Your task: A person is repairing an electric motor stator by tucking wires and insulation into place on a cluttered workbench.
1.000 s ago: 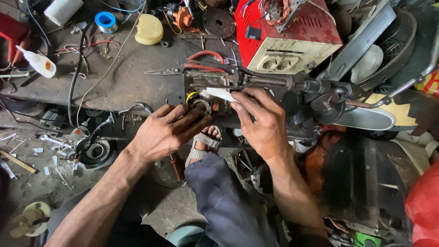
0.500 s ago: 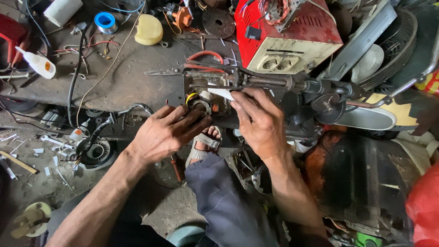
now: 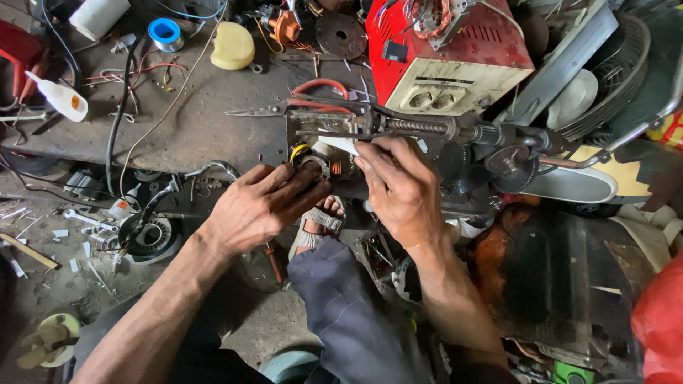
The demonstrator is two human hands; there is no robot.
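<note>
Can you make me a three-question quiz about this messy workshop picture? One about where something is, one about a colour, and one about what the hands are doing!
1. Where is the blue roll of tape?
A. On the workbench, top left
B. On the floor by the foot
C. On top of the red box

2. What colour is the top of the box with two sockets?
A. Green
B. Red
C. Yellow

3. What is the right hand doing?
A. Resting flat on the floor
B. Pinching a white strip at the small motor part
C. Holding a hammer

Answers:
1 A: the tape lies on the dark workbench near the yellow pad.
2 B: its top is red, its front cream.
3 B: its fingers pinch the white strip while the left hand steadies the small motor part.
</note>
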